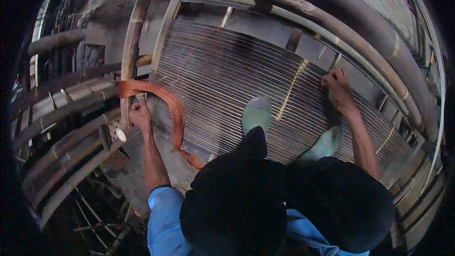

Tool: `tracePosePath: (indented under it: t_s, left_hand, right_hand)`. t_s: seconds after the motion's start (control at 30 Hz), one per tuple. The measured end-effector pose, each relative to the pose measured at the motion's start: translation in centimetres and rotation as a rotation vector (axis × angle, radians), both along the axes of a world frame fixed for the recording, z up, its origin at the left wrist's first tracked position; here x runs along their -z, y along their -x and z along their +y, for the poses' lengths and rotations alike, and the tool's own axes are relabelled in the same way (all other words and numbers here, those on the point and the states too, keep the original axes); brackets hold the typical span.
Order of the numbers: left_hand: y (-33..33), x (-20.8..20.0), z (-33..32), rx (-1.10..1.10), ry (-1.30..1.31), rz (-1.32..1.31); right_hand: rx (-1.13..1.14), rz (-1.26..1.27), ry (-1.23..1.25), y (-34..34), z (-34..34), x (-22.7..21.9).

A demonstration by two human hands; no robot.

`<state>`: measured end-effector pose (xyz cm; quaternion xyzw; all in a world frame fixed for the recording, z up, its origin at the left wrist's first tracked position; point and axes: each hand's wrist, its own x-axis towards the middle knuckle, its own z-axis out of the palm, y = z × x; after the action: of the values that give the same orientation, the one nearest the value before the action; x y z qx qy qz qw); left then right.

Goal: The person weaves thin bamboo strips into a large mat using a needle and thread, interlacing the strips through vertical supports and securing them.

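A bamboo frame (pixel 163 38) holds many parallel stretched threads (pixel 222 71) across the middle of the view. My left hand (pixel 141 115) grips an orange bundle of fibre (pixel 170 109) at the frame's left edge; the bundle loops over the upright pole and trails down toward my lap. My right hand (pixel 337 90) rests on the threads at the right, fingers bent and pinching among them. Whether it holds a strand is too small to tell. My dark trousered knees (pixel 284 199) and two feet in pale green socks (pixel 257 112) lie below the threads.
Thick bamboo poles (pixel 360 33) arch over the frame's top and right. More bamboo slats and rails (pixel 66 128) stack up at the left. A cut bamboo end (pixel 121 134) sits just under my left hand. Thin sticks lie in the dark at the lower left.
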<state>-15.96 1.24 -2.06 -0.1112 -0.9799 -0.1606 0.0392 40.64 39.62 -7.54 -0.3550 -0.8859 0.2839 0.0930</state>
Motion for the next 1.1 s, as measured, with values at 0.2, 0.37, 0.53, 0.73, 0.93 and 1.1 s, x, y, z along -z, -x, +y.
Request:
tracePosePath:
  t_s: [0.2, 0.37, 0.53, 0.73, 0.93, 1.1]
  left_hand:
    - [0.1, 3.9, 0.3, -0.102, -0.344, -0.288]
    - [-0.3, 4.2, 4.6, 0.073, -0.508, -0.413]
    - [1.5, 3.8, 1.1, 0.066, -0.709, -0.643]
    - [-2.7, -2.8, 4.5, 0.222, -0.910, -0.938]
    - [-6.6, -4.8, 9.3, 0.175, -1.346, -1.147]
    - [-7.7, -5.4, 9.7, 0.211, -1.312, -1.160]
  right_hand:
    - [-0.076, -0.080, 0.072, 0.9, 0.9, -3.2]
    - [-0.186, -0.307, 0.313, 1.5, 2.0, -8.7]
    - [-0.427, -0.479, 0.230, 4.7, 4.8, -15.7]
    - [-0.779, -0.662, 0.079, 16.4, 4.8, -24.4]
    - [-0.871, -0.222, 0.117, 28.9, 2.8, -18.9]
    - [-0.679, 0.320, 0.443, 37.0, -5.5, -10.5]
